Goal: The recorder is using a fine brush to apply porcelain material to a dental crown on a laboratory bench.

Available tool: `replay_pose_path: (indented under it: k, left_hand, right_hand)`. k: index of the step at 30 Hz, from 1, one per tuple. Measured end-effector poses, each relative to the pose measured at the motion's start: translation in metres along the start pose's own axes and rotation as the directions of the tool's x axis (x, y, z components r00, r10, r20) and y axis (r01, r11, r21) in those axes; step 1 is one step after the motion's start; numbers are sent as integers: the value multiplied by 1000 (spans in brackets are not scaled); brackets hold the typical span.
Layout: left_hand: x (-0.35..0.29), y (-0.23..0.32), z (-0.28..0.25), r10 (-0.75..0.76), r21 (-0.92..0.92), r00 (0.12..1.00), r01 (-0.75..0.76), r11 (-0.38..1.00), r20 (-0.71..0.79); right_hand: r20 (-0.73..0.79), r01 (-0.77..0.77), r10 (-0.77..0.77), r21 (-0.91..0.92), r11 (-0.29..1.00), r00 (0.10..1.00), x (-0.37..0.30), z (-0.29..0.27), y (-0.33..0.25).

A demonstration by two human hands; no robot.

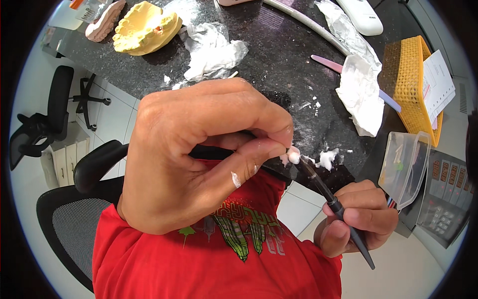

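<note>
My left hand (174,132) is in the middle of the view, thumb and forefinger pinched on a small white-and-pink tooth-shaped piece (294,157). Dabs of white paste mark its thumb. At the lower right my right hand (363,214) grips a thin dark brush (326,192) between its fingers and thumb. The brush's tip reaches up and left to the tooth-shaped piece and appears to touch it. Just beyond lies a white lump of soft material (327,158) on the dark speckled counter (269,65). The fingertips partly cover the piece.
A yellow dental cast (144,30) and a pink cast (105,21) stand at the back left. Crumpled white tissues (214,52) lie beside them. To the right are another tissue (359,94), a yellow basket (404,74), a clear plastic box (402,167) and a keypad device (445,197).
</note>
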State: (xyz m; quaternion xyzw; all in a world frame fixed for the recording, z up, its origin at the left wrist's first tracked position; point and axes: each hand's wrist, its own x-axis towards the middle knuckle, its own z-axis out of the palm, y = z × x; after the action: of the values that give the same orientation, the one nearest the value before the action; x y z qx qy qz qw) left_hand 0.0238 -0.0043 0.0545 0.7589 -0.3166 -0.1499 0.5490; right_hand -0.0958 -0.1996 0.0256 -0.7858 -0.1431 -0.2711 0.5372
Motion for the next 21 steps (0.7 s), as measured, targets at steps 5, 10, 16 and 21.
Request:
replay_pose_path:
  k: [5, 10, 16, 21]
  left_hand:
    - [1, -2, 1, 16, 1, 1000, -16, 1000, 8]
    - [1, -3, 0, 44, 27, 999, -44, 999, 13]
    - [1, -3, 0, 32, 25, 999, -33, 999, 5]
    - [1, -4, 1, 66, 15, 998, -66, 998, -3]
  right_hand:
    - [-60, -71, 80, 141, 987, 995, -4, -5, -3]
    - [-31, -69, 74, 124, 990, 997, -2, -3, -2]
    - [-18, -83, 85, 116, 990, 996, -1, -3, -3]
    - [-67, -76, 84, 109, 991, 994, -1, -2, -3]
